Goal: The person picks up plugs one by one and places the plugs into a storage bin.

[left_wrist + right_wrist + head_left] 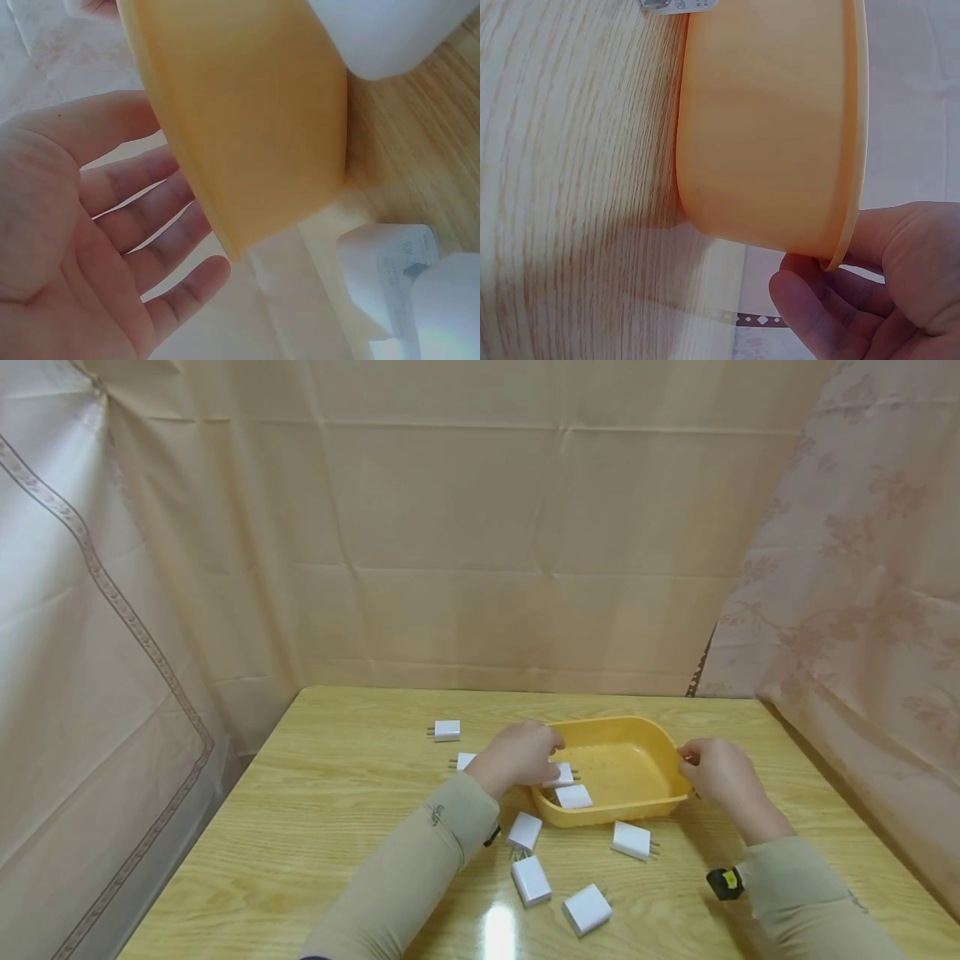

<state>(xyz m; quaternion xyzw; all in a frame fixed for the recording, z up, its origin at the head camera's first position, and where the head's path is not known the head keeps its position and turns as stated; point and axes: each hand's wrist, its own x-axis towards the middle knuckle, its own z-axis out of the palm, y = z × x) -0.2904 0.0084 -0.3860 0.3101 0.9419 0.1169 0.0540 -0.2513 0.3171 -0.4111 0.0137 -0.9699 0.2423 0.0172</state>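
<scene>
The yellow basket (pixel 624 811) (pixel 255 112) (pixel 772 127) stands on the table. At its left end my left hand (pixel 523 753) (pixel 90 217) reaches over the rim, fingers spread and loosely extended. A white charger (pixel 559 776) lies just under those fingertips, and a second charger (pixel 573 797) is beside it at the basket's front left corner. On the right side, my right hand (pixel 723 777) (pixel 877 292) pinches the basket's rim between thumb and fingers.
Several white chargers lie on the wooden table (pixel 315 827): one at the back left (pixel 447 731), one partly behind my left forearm (pixel 466 761), and others in front of the basket (pixel 532 881) (pixel 587 910) (pixel 632 841). Cloth curtains (pixel 465 527) surround the table.
</scene>
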